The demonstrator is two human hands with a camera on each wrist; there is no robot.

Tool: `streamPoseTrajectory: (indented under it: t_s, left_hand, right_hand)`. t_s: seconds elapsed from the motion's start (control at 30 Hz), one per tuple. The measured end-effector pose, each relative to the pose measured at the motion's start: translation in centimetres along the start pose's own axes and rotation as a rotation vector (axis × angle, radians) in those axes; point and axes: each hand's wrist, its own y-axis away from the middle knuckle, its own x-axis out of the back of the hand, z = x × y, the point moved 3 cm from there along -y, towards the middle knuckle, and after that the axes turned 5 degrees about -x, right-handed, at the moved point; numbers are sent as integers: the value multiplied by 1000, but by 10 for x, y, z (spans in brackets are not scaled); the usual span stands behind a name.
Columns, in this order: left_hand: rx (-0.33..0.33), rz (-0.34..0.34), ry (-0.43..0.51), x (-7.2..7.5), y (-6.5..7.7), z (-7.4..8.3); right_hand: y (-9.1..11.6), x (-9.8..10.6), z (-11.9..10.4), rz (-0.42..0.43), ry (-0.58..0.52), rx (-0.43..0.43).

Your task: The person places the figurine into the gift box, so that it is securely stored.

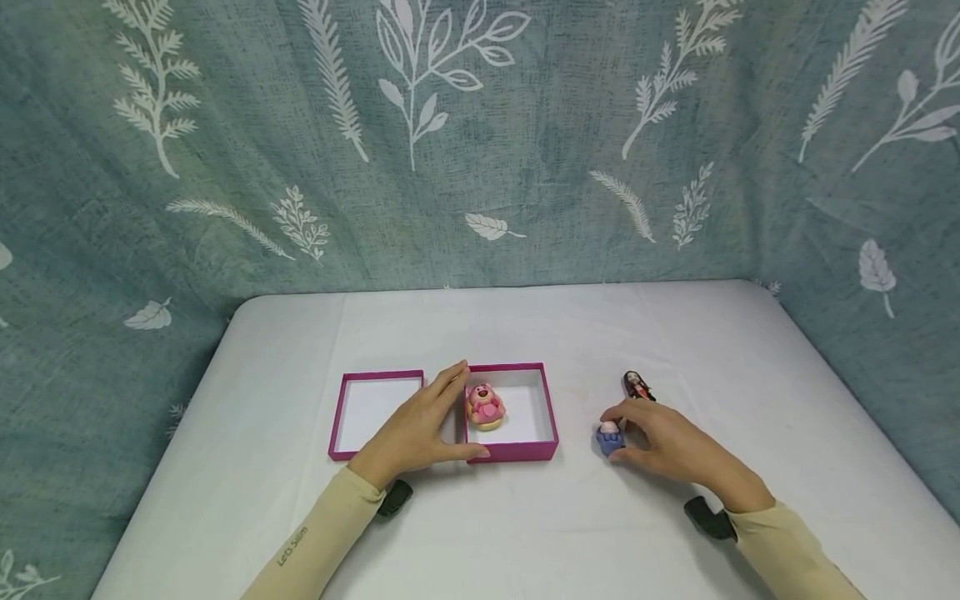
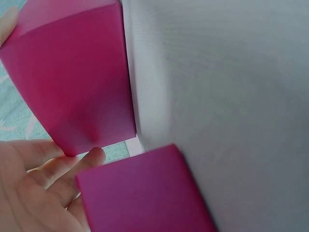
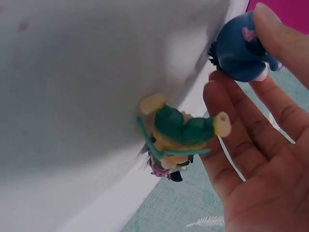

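Observation:
My left hand (image 1: pixel 416 433) grips the left end of a magenta box (image 1: pixel 521 451), thumb at the front wall and fingers at the back corner. In the left wrist view, the fingertips reach the lower edge of the box (image 2: pixel 72 82). Inside its white interior sits a pink bear figurine (image 1: pixel 486 407) on a yellowish base. Over to the right, my right hand (image 1: pixel 671 442) pinches a small blue figurine (image 1: pixel 610 440) between thumb and fingers. The right wrist view shows its rounded blue body (image 3: pixel 236 46) with a pink heart mark.
A shallow magenta-edged lid (image 1: pixel 337 417) lies left of the box, white inside up. Just beyond my right hand lies a dark-haired figurine (image 1: pixel 636 384); the right wrist view shows its green legs (image 3: pixel 183 128). A white cloth (image 1: pixel 525 533) covers the table, with a leaf-patterned curtain (image 1: pixel 480 167) behind.

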Motion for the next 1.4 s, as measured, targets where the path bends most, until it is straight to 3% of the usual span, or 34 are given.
streamPoseTrajectory:
  t_s: [0.3, 0.83, 1.1, 1.4]
  left_hand:
    - [-8, 3, -12, -1, -1, -2]
    - [18, -14, 11, -2, 2, -1]
    - [1, -7, -12, -2, 2, 0]
    - [-11, 0, -24, 1, 0, 0]
  right_hand:
    - [-5, 3, -2, -15, -21, -1]
    - [-22, 14, -9, -175, -75, -54]
    - [-20, 14, -9, -173, -80, -65]
    - [-20, 20, -12, -134, -59, -5]
